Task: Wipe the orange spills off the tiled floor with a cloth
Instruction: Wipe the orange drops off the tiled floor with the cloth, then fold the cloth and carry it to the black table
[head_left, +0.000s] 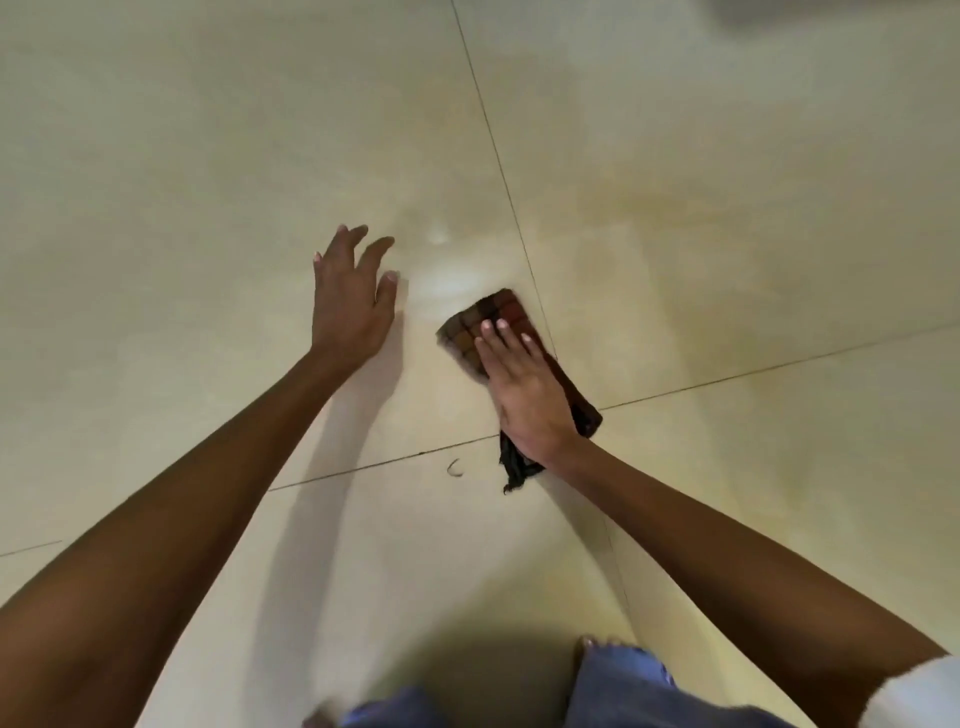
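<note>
Both arms are stretched forward and down over the tiled floor (208, 156), and the cloth (498, 317) is pinned flat!

The left hand (348, 306) is reached out on a straight arm, fingers spread wide, nothing gripped; whether its palm is planted on the tile cannot be told. The right hand (524, 389) is laid flat, fingers extended together, pressed on the dark checked cloth beside the grout-line crossing. A small curved scrap (454, 467) is seen just below the seam.
</note>
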